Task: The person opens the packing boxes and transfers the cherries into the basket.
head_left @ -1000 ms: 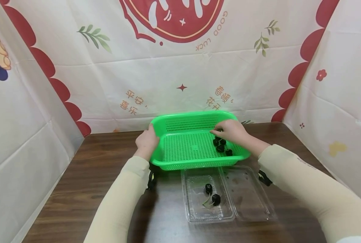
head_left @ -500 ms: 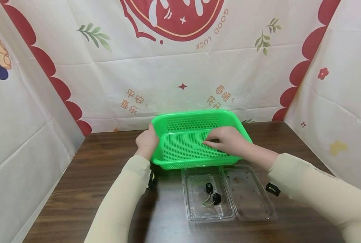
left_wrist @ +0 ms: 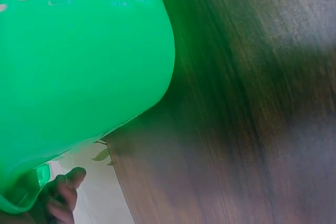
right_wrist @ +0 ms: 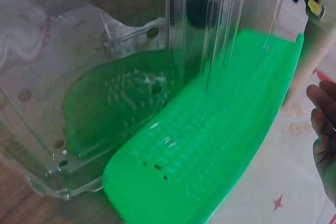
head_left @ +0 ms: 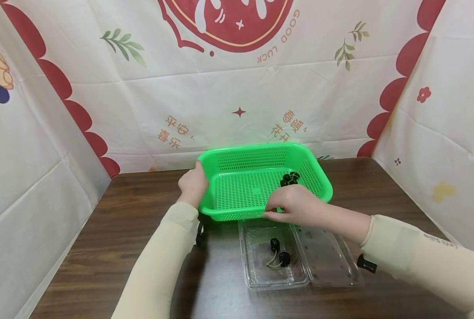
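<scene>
My left hand (head_left: 194, 181) grips the left rim of a green perforated plastic basket (head_left: 237, 215); its fingers also show in the left wrist view, low at the left. My right hand (head_left: 294, 206) is over the basket's front rim, thumb and fingers pinched together. A dark bit of a cherry (head_left: 280, 209) shows between them; most of it is hidden. Several dark cherries (head_left: 288, 179) lie inside the basket at the right, partly behind this hand. In front stands a clear plastic box (head_left: 257, 277) with two dark cherries (head_left: 285, 259) on green stems.
The box's clear lid (head_left: 332, 266) lies folded open to the right, with small holes. Brown wood-grain table (head_left: 113, 248) runs underneath. A printed white cloth (head_left: 141, 106) hangs behind and at both sides, close to the basket's back.
My right hand has come from the cherries in the basket toward me, to above the front rim, uncovering cherries behind it. My left hand stays on the left rim.
</scene>
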The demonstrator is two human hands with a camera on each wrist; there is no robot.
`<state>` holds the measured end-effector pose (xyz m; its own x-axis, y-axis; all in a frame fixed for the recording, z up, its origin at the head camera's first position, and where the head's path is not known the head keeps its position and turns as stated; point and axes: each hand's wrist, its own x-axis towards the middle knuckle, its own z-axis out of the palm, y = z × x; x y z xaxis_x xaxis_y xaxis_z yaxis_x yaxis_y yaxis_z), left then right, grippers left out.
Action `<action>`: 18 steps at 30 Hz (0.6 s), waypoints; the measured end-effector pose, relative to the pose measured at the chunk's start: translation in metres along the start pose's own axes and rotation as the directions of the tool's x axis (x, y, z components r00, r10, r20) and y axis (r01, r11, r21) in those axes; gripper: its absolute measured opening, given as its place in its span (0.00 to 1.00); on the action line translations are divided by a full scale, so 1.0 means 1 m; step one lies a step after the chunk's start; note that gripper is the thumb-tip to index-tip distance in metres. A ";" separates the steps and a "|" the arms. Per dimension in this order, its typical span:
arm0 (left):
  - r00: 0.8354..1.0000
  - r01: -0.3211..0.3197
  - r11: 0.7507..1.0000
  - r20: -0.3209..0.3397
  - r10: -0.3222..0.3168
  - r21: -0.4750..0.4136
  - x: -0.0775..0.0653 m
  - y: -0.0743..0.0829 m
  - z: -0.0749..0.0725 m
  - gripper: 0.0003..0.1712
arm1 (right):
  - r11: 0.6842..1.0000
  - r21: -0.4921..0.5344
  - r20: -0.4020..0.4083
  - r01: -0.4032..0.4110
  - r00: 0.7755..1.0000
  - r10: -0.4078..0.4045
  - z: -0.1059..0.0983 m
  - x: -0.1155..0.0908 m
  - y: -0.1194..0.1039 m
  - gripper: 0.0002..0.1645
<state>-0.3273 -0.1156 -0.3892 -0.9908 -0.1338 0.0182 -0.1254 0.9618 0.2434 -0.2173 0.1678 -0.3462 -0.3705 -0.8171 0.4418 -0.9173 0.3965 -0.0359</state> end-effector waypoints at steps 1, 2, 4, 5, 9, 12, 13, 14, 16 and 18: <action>1.000 0.002 1.000 0.004 -0.002 0.001 0.000 0.000 0.000 0.35 | 1.000 0.005 0.000 0.017 1.000 -0.017 0.001 0.000 -0.003 0.06; 1.000 0.002 1.000 0.008 -0.002 0.001 0.000 0.000 -0.001 0.35 | 0.999 0.011 0.002 0.037 0.999 -0.037 0.003 0.000 -0.007 0.06; 1.000 0.004 1.000 0.009 -0.004 -0.002 0.000 0.001 -0.001 0.35 | 0.997 0.020 0.010 0.077 0.997 -0.077 0.006 -0.001 -0.013 0.07; 1.000 0.004 1.000 0.009 -0.004 -0.005 0.000 0.001 -0.001 0.35 | 0.995 0.027 0.014 0.099 0.995 -0.100 0.008 -0.001 -0.016 0.06; 1.000 0.006 1.000 0.010 -0.006 -0.015 0.001 0.001 -0.002 0.35 | 0.982 0.036 0.025 0.185 0.982 -0.186 0.014 -0.002 -0.027 0.05; 1.000 0.009 1.000 0.007 -0.009 -0.017 0.000 0.001 -0.002 0.35 | 0.975 0.020 0.018 0.222 0.975 -0.222 0.018 -0.003 -0.031 0.06; 1.000 0.010 1.000 0.005 -0.010 -0.018 0.000 0.001 -0.002 0.35 | 0.974 0.014 0.017 0.227 0.974 -0.228 0.019 -0.003 -0.032 0.06; 1.000 0.010 1.000 0.004 -0.010 -0.019 0.000 0.001 -0.002 0.35 | 0.973 0.008 0.018 0.230 0.973 -0.230 0.020 -0.004 -0.033 0.07; 1.000 0.010 1.000 0.005 -0.009 -0.018 0.000 0.001 -0.002 0.35 | 0.973 -0.004 0.025 0.232 0.972 -0.232 0.021 -0.005 -0.035 0.08; 1.000 0.010 1.000 0.007 -0.010 -0.017 0.000 0.001 -0.003 0.35 | 0.972 -0.013 0.035 0.235 0.972 -0.234 0.022 -0.007 -0.036 0.08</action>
<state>-0.3269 -0.1156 -0.3859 -0.9898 -0.1420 0.0093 -0.1348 0.9561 0.2601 -0.1847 0.1498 -0.3681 -0.1501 -0.9014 0.4062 -0.9768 0.1987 0.0801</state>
